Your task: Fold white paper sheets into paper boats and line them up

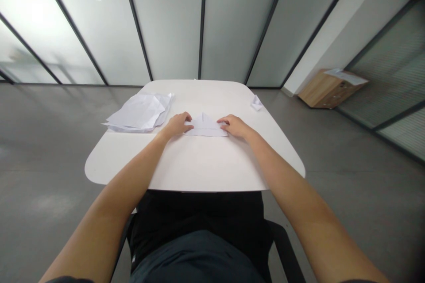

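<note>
Meanwhile | left hand (175,124), right hand (235,126) open on folded paper (205,126) | crumpled sheets (139,112) left | paper scrap (256,103) beyond

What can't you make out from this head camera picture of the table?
Head view:
Corners of the folded white paper triangle: hidden under the left hand and right hand.
Lower sheets of the loose white paper pile: hidden by upper sheets.
Folds of the small white paper scrap: too small.
Any print on the white sheet atop the light-wood box: too small.
</note>
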The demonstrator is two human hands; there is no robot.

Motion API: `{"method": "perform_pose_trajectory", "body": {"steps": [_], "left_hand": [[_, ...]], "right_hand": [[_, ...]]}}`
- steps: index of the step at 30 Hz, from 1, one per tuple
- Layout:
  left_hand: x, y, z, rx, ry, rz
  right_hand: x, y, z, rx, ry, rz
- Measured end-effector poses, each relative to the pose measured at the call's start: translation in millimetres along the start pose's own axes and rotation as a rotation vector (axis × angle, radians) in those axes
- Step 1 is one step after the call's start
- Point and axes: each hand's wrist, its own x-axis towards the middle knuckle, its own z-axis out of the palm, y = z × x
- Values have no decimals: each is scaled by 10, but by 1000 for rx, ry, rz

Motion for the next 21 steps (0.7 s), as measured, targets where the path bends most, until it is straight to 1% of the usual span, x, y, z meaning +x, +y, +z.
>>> {"method": "perform_pose_trajectory", "body": {"steps": [4,10,12,15,21], "left_hand": [[-24,54,-12,-76,-30,-39],[14,84,-29,37,-77,-74],[17,95,-36,39,-80,-89],[-7,117,-47,9,-70,-111],[-80,158,-47,-134,-43,-64]], "right_hand": [[8,6,0,-13,-7,-17],[4,-45,-16,-43,-18,-11],[-2,-78,-18,-55,-17,-5],[-12,-125,-16,-63,-7,-3],[-31,-177,-4,-69,10,-2]]}}
